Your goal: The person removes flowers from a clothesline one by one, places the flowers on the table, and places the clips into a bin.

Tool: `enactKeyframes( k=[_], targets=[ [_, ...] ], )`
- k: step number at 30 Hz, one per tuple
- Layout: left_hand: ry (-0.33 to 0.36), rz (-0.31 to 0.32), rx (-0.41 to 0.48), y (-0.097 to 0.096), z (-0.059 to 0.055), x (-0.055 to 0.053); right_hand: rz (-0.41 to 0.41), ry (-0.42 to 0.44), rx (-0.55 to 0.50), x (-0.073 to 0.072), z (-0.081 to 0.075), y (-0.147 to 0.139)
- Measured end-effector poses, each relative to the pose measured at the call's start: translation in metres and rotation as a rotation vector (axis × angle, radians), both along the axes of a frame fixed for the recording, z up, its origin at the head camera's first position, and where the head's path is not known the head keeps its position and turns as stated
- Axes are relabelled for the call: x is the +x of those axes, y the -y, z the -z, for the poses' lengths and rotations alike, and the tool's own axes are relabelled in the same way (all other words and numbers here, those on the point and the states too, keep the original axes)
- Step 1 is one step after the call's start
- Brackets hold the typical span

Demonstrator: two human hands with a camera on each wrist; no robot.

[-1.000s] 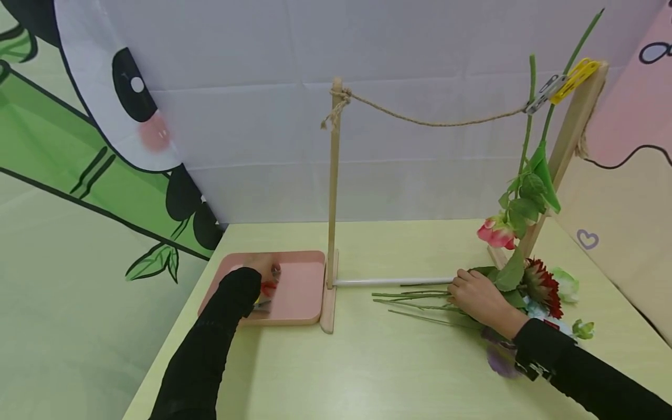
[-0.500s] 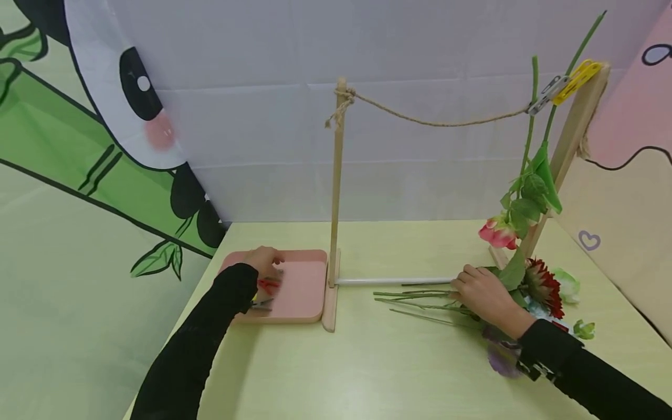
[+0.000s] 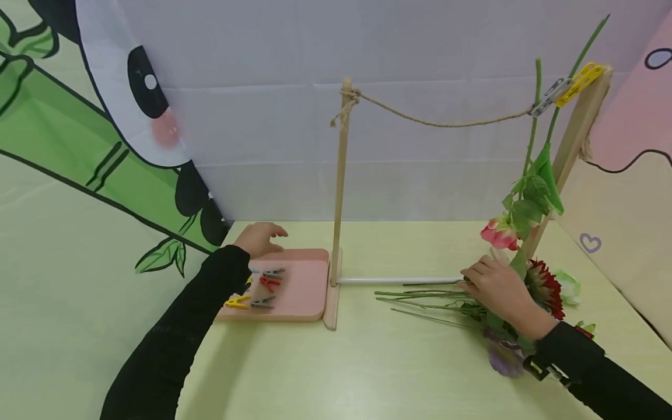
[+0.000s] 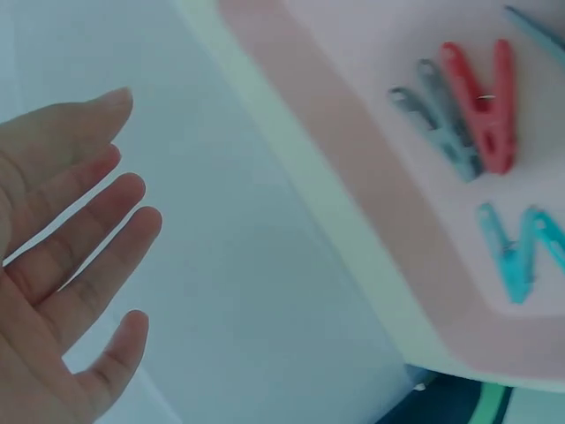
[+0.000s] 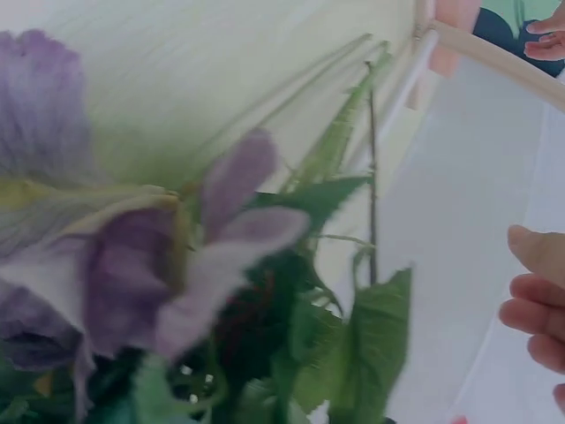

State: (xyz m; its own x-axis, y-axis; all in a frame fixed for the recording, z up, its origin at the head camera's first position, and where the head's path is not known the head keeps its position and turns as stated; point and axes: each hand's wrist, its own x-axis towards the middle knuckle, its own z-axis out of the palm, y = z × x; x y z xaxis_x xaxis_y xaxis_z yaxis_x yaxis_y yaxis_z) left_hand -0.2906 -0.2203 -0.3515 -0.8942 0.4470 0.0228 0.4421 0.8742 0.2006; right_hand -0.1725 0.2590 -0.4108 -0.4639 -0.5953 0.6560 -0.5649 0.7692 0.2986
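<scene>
My left hand [image 3: 261,240] is over the back edge of the pink tray [image 3: 307,291], fingers spread and holding nothing. The left wrist view shows it off to the side of the tray's rim, away from the clothespins. Inside the tray lie several clothespins, among them a red clothespin [image 3: 270,283], a yellow clothespin [image 3: 237,302] and a grey clothespin [image 3: 263,303]. My right hand [image 3: 499,289] hovers over the pile of flower stems [image 3: 420,296], fingers loosely bent. In the right wrist view nothing is between its fingers, and a purple flower [image 5: 132,265] fills the near side.
A wooden post [image 3: 341,186] and a right-hand post [image 3: 574,140] carry a twine line [image 3: 441,124]. A grey clothespin [image 3: 551,96] and a yellow clothespin [image 3: 579,83] there hold a pink flower [image 3: 499,234] and another stem upside down. A white rod [image 3: 399,280] joins the posts low down.
My left hand has moved up and back from among the clothespins to the tray's far edge, uncovering them. My right hand has shifted slightly right and lifted over the flowers.
</scene>
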Motion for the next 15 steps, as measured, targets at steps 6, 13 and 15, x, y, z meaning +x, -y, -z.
enactKeyframes(
  k=[6,13,15],
  targets=[
    [-0.079,0.059,0.046,-0.008,-0.046,0.003,0.02,-0.05,-0.039,0.004,-0.013,-0.006],
    [-0.254,0.131,0.055,-0.025,-0.107,0.022,0.036,-0.119,-0.074,0.007,-0.031,-0.008],
    [-0.342,0.161,0.055,-0.032,-0.125,0.029,0.031,-0.127,-0.095,0.008,-0.036,-0.008]
  ],
)
